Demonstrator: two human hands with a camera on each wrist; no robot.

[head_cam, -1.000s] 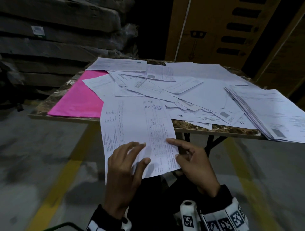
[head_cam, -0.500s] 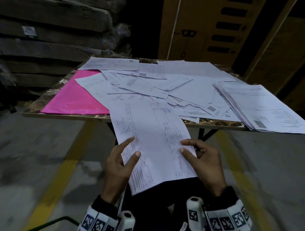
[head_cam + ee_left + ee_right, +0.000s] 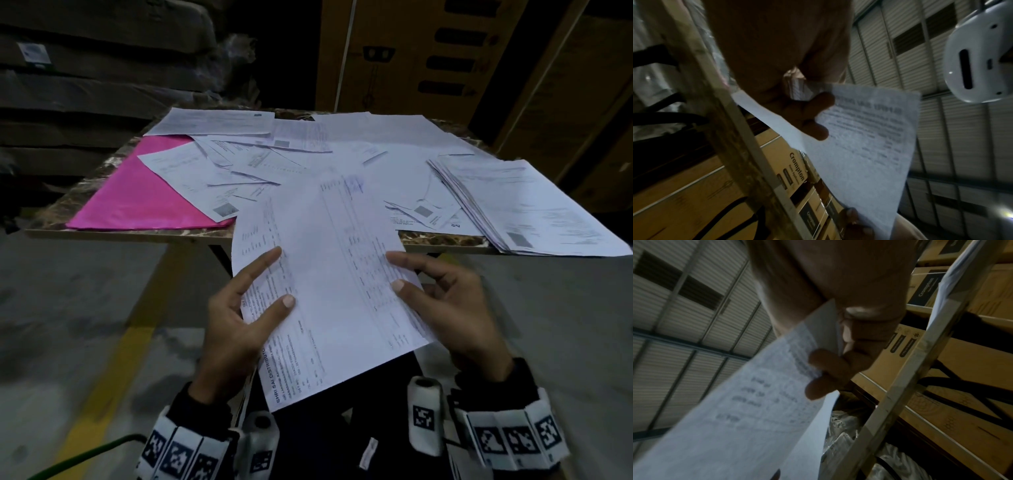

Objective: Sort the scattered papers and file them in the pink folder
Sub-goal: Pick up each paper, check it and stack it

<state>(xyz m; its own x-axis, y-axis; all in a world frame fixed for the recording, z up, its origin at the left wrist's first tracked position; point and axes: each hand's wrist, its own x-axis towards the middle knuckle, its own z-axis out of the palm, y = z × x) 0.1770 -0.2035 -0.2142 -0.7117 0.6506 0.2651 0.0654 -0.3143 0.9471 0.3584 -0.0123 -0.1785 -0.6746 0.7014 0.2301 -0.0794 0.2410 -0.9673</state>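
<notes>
- Papers (image 3: 308, 161): loose printed sheets lie scattered and overlapping across the middle and far part of the tabletop (image 3: 102, 192); some overlap the folder's right part.
- Folder (image 3: 137, 202): pink, flat and closed, at the tabletop's near left corner, its near edge along the table's near edge.
- Stack (image 3: 524, 205): a fanned pile of sheets at the near right corner, overhanging the near and right edges.
- Sheet (image 3: 335, 291): one printed page with a table of figures, held in the air in front of the near edge, tilted, its far end over the scattered papers, its near corner pointing toward the person.
- Left hand (image 3: 236, 325): grips the sheet's left margin, thumb and forefinger on top; the left wrist view shows the other fingers (image 3: 813, 120) curled under the page.
- Right hand (image 3: 452, 308): grips the sheet's right margin, thumb on top and forefinger stretched along the edge; the right wrist view shows fingers (image 3: 828, 369) pressed beneath the page.
- Wrist bands (image 3: 513, 438): white bands with black square markers sit over dark sleeves on both wrists.
- Cartons (image 3: 411, 58): tall brown boxes stand beyond the table's far edge; the wrist views show more, with printed labels.
- Floor (image 3: 102, 342): grey concrete with a yellow line running under the near left side.
</notes>
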